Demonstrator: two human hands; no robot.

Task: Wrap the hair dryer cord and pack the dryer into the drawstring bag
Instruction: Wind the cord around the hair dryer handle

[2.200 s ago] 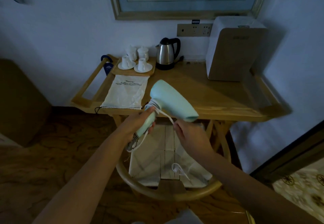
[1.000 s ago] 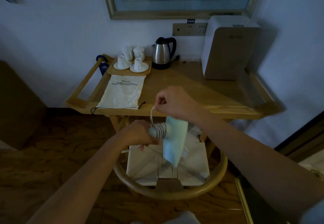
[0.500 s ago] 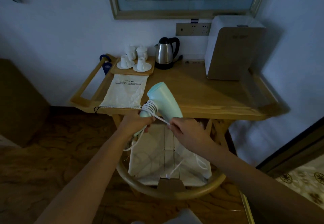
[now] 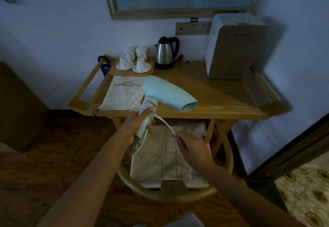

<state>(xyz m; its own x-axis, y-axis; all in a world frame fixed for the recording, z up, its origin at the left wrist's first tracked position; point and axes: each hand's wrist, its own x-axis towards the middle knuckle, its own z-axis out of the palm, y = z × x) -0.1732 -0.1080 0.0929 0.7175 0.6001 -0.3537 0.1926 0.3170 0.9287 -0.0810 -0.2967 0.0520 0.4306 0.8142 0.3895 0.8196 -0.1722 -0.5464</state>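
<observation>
A mint-green hair dryer (image 4: 165, 95) is held above the front edge of the wooden table (image 4: 222, 100), nozzle pointing right. My left hand (image 4: 140, 121) grips its handle. Several turns of the white cord (image 4: 163, 120) sit around the top of the handle, and a loose length runs down to my right hand (image 4: 190, 145), which pinches it below and to the right of the dryer. The white drawstring bag (image 4: 122, 94) lies flat on the table's left side, just behind the dryer.
A tray of white cups (image 4: 132, 65), a steel kettle (image 4: 166, 53) and a white box-shaped appliance (image 4: 231, 48) stand along the table's back. A round wooden chair (image 4: 169, 191) with a white seat is below my hands. Wall sockets (image 4: 193, 28) are behind.
The dryer's nozzle has swung from pointing down to pointing right. My right hand has drawn the cord lower and to the right, and more turns lie around the handle.
</observation>
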